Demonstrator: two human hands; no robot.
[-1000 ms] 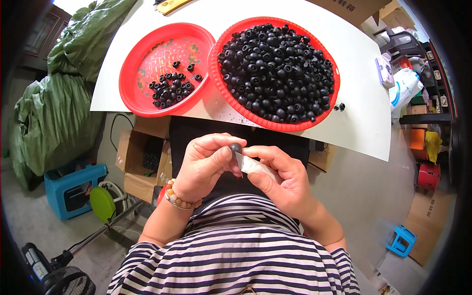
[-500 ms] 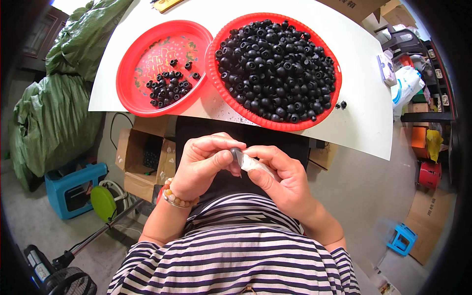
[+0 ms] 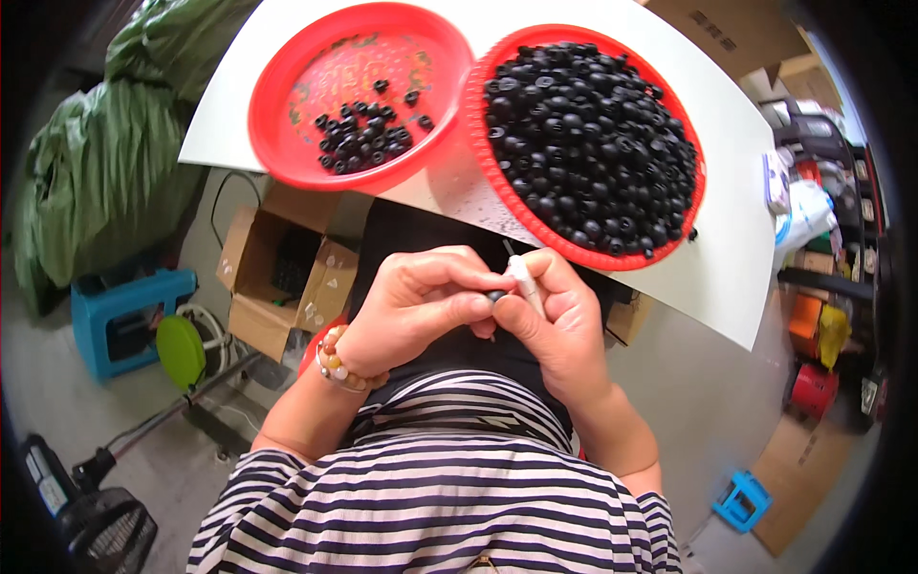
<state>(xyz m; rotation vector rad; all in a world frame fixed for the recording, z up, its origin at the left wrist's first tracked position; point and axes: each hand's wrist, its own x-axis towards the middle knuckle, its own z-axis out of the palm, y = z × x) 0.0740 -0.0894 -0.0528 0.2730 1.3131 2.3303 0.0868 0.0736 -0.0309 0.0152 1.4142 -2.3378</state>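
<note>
In front of my waist, my left hand (image 3: 421, 298) pinches a small black round part (image 3: 494, 296) between thumb and forefinger. My right hand (image 3: 566, 325) is closed round a small white-wrapped knife (image 3: 522, 275); a thin grey tip sticks out of its upper end. The right thumb presses close to the black part. Beyond my hands, a red round tray (image 3: 277, 143) holds a small group of black hollow parts (image 3: 359, 134). Right of it, a red basin (image 3: 574, 251) is heaped with black round parts (image 3: 593, 143).
Both containers stand on a white table (image 3: 727, 277), its near edge just beyond my hands. An open cardboard box (image 3: 251, 277), a blue stool (image 3: 86, 320) and a black fan (image 3: 105, 526) are on the left. A smaller blue stool (image 3: 742, 501) sits on the floor at right.
The knife has turned from lying slanted, blade at the black part, to standing more upright with its tip away. My hands have drawn closer together. The whole view has shifted and tilted.
</note>
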